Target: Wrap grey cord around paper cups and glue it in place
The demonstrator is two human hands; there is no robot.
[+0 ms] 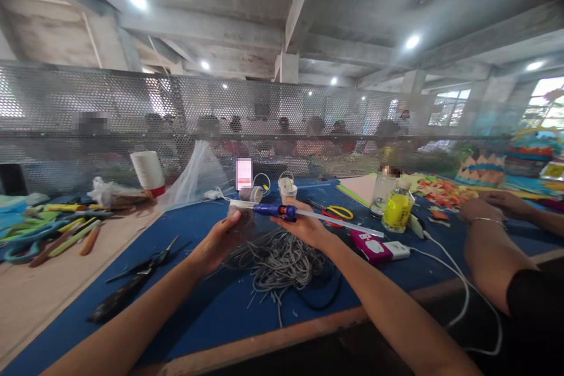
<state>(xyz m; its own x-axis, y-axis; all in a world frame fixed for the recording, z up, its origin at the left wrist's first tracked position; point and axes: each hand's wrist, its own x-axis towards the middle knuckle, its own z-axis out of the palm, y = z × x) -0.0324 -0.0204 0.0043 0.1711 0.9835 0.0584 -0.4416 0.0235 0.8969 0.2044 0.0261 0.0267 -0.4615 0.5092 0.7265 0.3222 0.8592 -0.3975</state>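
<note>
A blue hot glue gun (268, 210) is gripped in my right hand (307, 224), its tip pointing left and a long clear glue stick (343, 224) trailing out of its back. My left hand (220, 239) pinches a small piece with a white rim (240, 204), whose lower part my fingers partly hide. The gun's tip is close to this piece; whether they touch I cannot tell. Below both hands lies a tangled heap of grey cord (288, 261) on the blue table mat (211, 329). Just beyond stand a grey-wrapped roll (251, 194) and a tiny white basket (288, 188) with a handle.
Black-handled scissors (136, 282) lie left of the cord, near several tools (66, 229) and stacked paper cups (148, 171). On the right are yellow-handled scissors (339, 212), a yellow bottle (398, 208), a power bank (374, 247) with white cable, and another person's arms (489, 235).
</note>
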